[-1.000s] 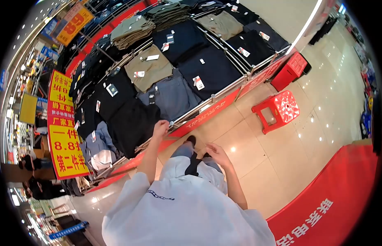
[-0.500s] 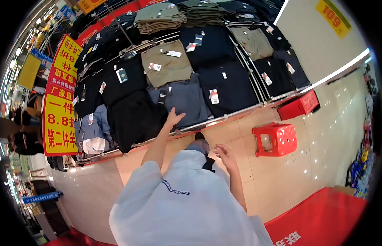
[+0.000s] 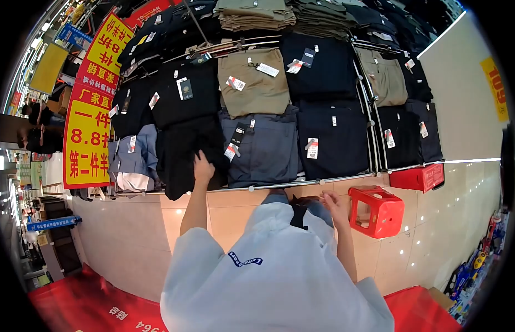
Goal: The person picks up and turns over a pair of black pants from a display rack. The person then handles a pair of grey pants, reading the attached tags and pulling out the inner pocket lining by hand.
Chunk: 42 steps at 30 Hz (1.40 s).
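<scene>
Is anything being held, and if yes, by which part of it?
The left hand touches the front part of the rumpled black garment; whether it grips cannot be told. The right hand holds nothing visible.

Left hand (image 3: 203,170) now on black trousers (image 3: 183,144), shifted off grey trousers (image 3: 267,149). Red-and-white tag (image 3: 231,151) now shows on grey pair. View rotated; front rail (image 3: 346,179) nearer level.

Through my remote feed I see glossy, pale floor tiles (image 3: 409,260) dotted with reflected light. A red stool (image 3: 391,216) stands on them, near a red box (image 3: 415,178). At frame right, a white panel (image 3: 459,94) bears a yellow "109" sign (image 3: 494,88); a bright strip (image 3: 473,160) runs along its edge.
</scene>
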Tool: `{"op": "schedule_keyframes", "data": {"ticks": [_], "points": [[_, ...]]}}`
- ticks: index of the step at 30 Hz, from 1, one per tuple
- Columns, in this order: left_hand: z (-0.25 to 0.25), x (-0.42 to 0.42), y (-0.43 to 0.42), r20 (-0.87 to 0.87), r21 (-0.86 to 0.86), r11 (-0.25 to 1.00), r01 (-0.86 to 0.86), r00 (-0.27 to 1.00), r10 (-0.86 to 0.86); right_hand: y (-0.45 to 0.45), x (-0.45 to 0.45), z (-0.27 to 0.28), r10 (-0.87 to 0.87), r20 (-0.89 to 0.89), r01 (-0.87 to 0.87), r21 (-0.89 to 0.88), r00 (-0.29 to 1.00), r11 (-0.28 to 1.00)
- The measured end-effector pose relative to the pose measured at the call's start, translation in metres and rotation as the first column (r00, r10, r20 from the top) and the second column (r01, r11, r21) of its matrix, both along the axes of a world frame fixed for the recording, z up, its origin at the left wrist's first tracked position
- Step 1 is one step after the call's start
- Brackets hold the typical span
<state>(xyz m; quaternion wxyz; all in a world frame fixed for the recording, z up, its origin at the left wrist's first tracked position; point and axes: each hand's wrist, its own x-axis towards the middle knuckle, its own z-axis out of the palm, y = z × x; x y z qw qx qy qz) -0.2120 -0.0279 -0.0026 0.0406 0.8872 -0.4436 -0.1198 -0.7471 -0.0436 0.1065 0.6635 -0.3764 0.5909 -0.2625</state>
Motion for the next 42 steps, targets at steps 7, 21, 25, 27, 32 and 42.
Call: {"op": "schedule_keyframes", "data": {"ticks": [7,21,25,27,32,42], "points": [[0.012,-0.017,-0.001,-0.071,0.115,0.983,-0.141,0.986,0.15,-0.067,0.021,-0.021,0.338,0.026,-0.334,-0.089,0.941,0.938],[0.077,-0.067,0.012,0.058,0.404,0.82,-0.404,0.906,0.418,-0.133,-0.046,-0.065,0.419,0.051,-0.423,0.131,0.906,0.897],[0.077,-0.062,0.019,0.133,0.19,0.747,-0.637,0.77,0.624,-0.135,-0.055,-0.072,0.428,0.031,-0.428,0.123,0.903,0.895],[0.081,-0.048,0.02,0.069,0.076,0.671,-0.737,0.675,0.734,-0.135,-0.05,-0.062,0.362,0.029,-0.362,0.143,0.932,0.921],[0.054,0.004,0.031,-0.118,0.053,0.461,-0.886,0.453,0.884,-0.139,-0.015,-0.058,0.345,-0.024,-0.336,0.172,0.938,0.926],[0.075,0.107,0.079,-0.467,-0.561,0.54,-0.628,0.778,0.42,-0.139,0.149,-0.025,0.468,0.023,-0.468,0.083,0.883,0.88]]}}
